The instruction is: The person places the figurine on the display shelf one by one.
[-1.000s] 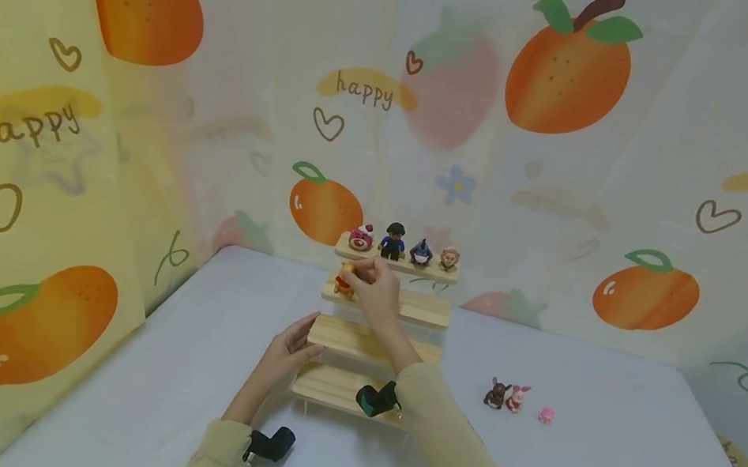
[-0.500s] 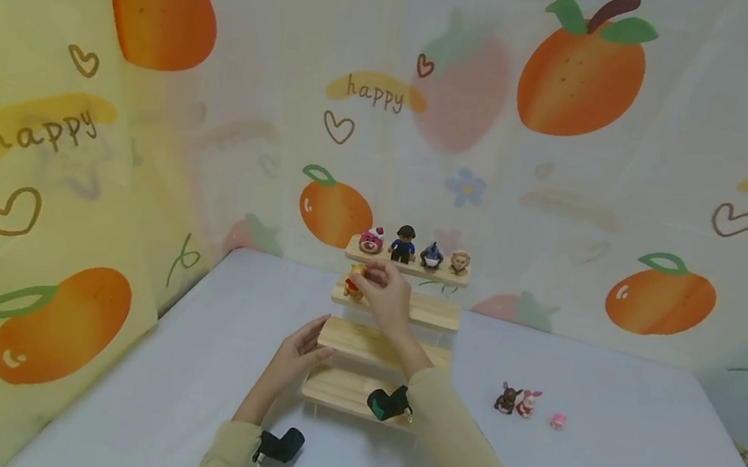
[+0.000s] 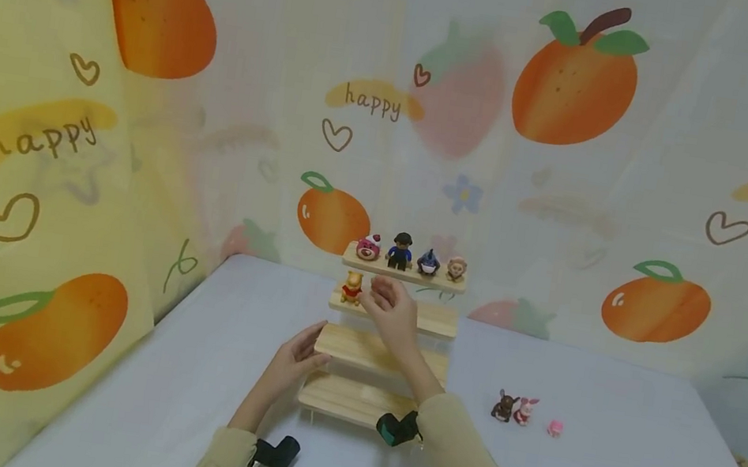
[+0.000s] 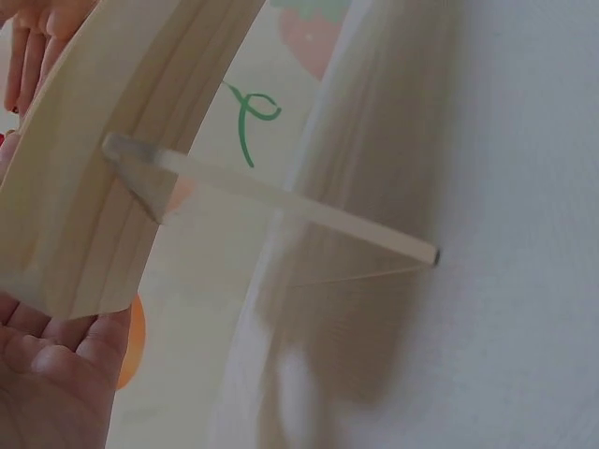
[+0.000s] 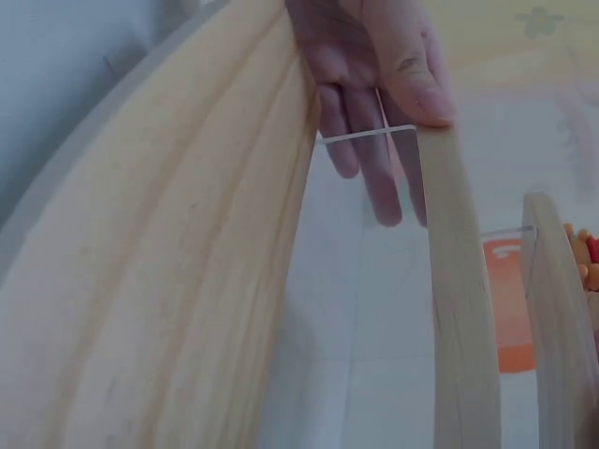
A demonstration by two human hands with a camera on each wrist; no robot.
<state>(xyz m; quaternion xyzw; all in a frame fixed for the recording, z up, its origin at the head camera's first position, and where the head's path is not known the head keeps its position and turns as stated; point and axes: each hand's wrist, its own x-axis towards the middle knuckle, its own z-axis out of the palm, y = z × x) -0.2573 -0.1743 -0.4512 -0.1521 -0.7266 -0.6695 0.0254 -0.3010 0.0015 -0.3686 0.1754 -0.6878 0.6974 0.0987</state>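
A Winnie the Pooh figurine (image 3: 352,289) in a red top stands upright at the left end of the stand's second tier from the top. Just to its right is my right hand (image 3: 395,312), fingers loosely bent, holding nothing, with a small gap to the figurine. My left hand (image 3: 288,357) holds the left end of a lower tier of the wooden display stand (image 3: 379,352). In the right wrist view the left thumb (image 5: 421,94) rests on the plank's edge, and its fingers show through the clear side. Part of the second tier is hidden by my right hand.
Along the top tier stand a pink bear figurine (image 3: 368,249), a dark-haired figure in blue (image 3: 401,252), a blue donkey (image 3: 429,263) and a pale-pink figurine (image 3: 457,268). On the table to the right are a brown figurine (image 3: 504,406), a piglet (image 3: 524,411) and a small pink figurine (image 3: 556,427).
My right hand has let go of the Pooh figurine and drawn back a little to the right. The figurine stays on its tier. My left hand keeps its place on the stand.
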